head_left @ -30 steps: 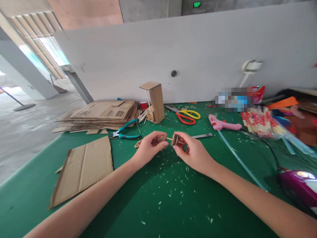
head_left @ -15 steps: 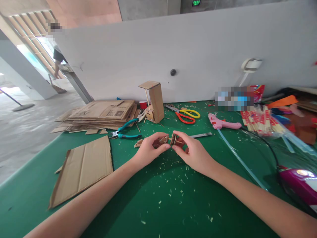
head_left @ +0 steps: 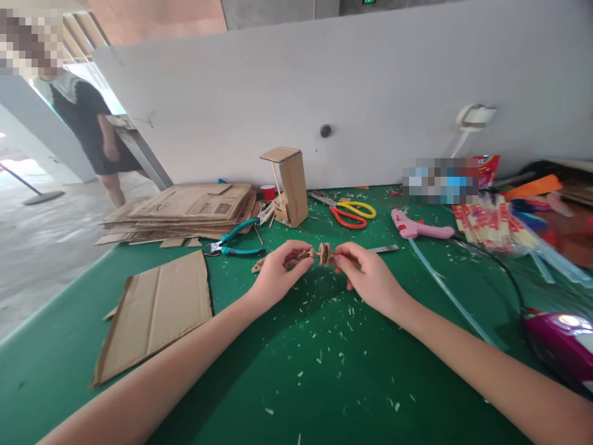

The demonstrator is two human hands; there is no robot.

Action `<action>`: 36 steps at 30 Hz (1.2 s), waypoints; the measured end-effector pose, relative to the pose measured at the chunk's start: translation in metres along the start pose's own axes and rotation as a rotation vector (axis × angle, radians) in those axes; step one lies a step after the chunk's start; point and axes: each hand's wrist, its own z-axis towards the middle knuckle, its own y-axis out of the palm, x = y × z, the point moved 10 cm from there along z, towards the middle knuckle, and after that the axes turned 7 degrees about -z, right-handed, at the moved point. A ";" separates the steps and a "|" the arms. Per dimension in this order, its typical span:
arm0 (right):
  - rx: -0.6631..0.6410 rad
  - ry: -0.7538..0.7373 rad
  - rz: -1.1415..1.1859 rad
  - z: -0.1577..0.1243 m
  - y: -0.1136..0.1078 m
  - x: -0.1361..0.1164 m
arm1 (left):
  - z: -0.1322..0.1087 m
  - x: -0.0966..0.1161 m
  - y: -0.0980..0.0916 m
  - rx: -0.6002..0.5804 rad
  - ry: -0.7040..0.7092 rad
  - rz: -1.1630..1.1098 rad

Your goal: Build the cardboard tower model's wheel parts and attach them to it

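Over the green table, my left hand [head_left: 279, 272] is closed, its thumb and fingers pinching a small cardboard piece [head_left: 303, 254] that they partly cover. From it a thin wooden stick [head_left: 316, 253] runs rightward through a stack of small round cardboard discs [head_left: 325, 254]. Fingertips of my right hand [head_left: 372, 279] pinch the right end of this stick, just beyond the discs. Another cardboard bit [head_left: 257, 266] pokes out to the left of my left hand. Behind my right fingers lies a flat metal strip [head_left: 385, 249].
Pliers [head_left: 231, 242], a cardboard stand [head_left: 293, 188], scissors [head_left: 349, 213] and a pink glue gun [head_left: 419, 227] lie beyond my hands. At left are a cardboard sheet [head_left: 160, 315] and stacked cardboard [head_left: 185, 207]. A person [head_left: 88, 117] walks behind the partition's left end.
My right fingers have shifted right, off the discs to the stick's end, so the discs now show between my hands. The person at left has come further into view.
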 end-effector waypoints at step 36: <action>0.020 -0.028 -0.086 -0.003 -0.002 -0.004 | -0.001 0.023 0.012 -0.108 0.115 0.228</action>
